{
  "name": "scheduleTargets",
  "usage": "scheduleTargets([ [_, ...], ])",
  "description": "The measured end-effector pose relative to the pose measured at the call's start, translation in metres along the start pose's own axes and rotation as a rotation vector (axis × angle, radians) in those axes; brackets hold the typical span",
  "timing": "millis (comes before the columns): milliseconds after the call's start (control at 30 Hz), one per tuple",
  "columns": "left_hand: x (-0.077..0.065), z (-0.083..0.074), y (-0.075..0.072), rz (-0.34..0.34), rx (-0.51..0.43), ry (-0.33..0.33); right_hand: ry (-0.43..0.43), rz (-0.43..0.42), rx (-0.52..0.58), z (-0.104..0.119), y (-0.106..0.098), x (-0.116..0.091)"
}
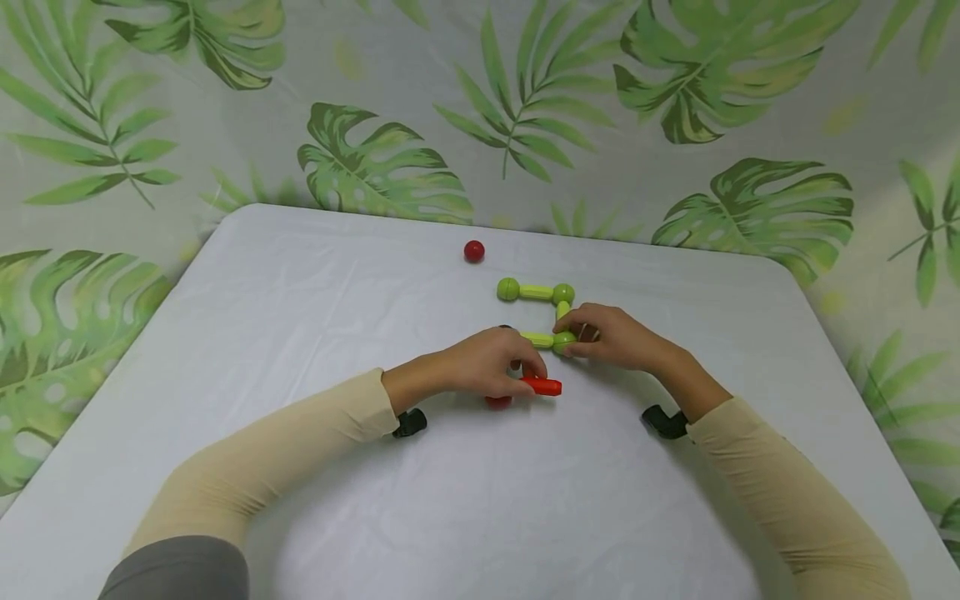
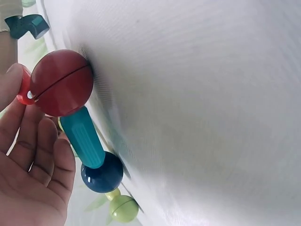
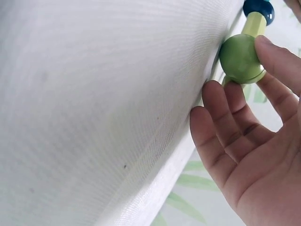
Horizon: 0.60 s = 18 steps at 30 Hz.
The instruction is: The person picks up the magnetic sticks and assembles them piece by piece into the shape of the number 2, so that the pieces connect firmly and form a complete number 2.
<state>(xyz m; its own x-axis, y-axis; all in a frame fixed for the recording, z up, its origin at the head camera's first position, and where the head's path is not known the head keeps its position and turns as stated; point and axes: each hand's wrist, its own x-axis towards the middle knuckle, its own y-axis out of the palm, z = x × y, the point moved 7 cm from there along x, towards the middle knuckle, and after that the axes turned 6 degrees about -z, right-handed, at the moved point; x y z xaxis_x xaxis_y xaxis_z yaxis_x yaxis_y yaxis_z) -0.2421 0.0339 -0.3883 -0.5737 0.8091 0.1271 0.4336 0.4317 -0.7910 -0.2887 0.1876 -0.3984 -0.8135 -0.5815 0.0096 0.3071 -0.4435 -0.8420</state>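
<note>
My left hand (image 1: 491, 360) pinches a red stick (image 1: 545, 387) between thumb and fingers. In the left wrist view the stick's near end is right at a red ball (image 2: 61, 82), from which a teal stick (image 2: 83, 136) runs to a dark blue ball (image 2: 102, 173). My right hand (image 1: 621, 337) holds a green ball (image 3: 241, 59) at the near corner of the chain, thumb on one side and fingers on the other. A yellow-green stick (image 1: 537, 340) links that ball towards the blue one, which is mostly hidden behind the left hand in the head view.
The chain continues away from me through another green ball (image 1: 563, 293) and a yellow-green stick (image 1: 536, 292) to an end ball (image 1: 508, 289). A loose red ball (image 1: 474, 251) lies near the far edge of the white-covered table (image 1: 322, 275). Leaf-patterned cloth hangs behind.
</note>
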Motion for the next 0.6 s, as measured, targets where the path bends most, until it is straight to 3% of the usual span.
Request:
scheduleTargets([
  [600,0.0006,0.0027,0.0035,0.002,0.051,-0.024,0.005,-0.008,-0.009,0.0006,0.0000,-0.0009],
])
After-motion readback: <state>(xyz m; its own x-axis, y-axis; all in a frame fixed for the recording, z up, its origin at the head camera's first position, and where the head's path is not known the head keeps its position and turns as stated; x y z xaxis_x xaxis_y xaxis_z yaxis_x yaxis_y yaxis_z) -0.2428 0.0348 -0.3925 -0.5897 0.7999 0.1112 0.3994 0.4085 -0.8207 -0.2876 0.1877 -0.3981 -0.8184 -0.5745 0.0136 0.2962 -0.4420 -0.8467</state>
